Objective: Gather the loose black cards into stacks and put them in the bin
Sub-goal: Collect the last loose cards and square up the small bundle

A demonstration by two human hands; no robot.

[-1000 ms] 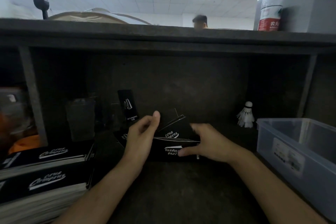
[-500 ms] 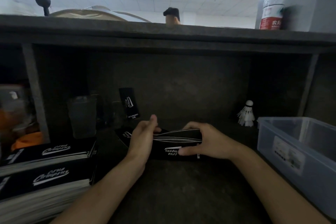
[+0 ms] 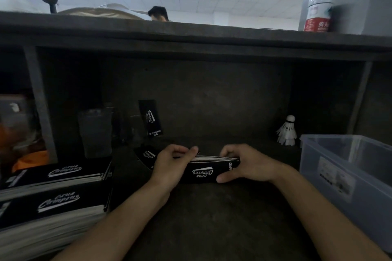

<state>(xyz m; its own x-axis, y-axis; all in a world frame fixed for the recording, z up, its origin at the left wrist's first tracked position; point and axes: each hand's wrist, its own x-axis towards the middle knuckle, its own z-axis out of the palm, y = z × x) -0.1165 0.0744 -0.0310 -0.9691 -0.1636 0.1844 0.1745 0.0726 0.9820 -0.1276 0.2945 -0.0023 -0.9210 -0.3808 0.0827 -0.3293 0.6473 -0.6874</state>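
A stack of black cards (image 3: 203, 172) with white script stands on edge on the dark desk, held between both hands. My left hand (image 3: 171, 165) grips its left end, thumb and fingers curled over the top. My right hand (image 3: 246, 165) grips its right end, thumb at the front. A few loose black cards (image 3: 144, 154) lie just behind my left hand. One more black card (image 3: 150, 117) leans upright against the back wall. The clear plastic bin (image 3: 347, 167) stands at the right.
Two tall piles of black cards (image 3: 57, 186) sit at the left edge. A clear cup (image 3: 95, 131) stands behind them. A white shuttlecock (image 3: 287, 131) is in the back right corner. A water bottle (image 3: 318, 0) stands on the shelf above, and a person's head shows beyond it.
The loose cards that stuck up between my hands have been pressed together into one squared stack. Both hands have closed in on its ends.
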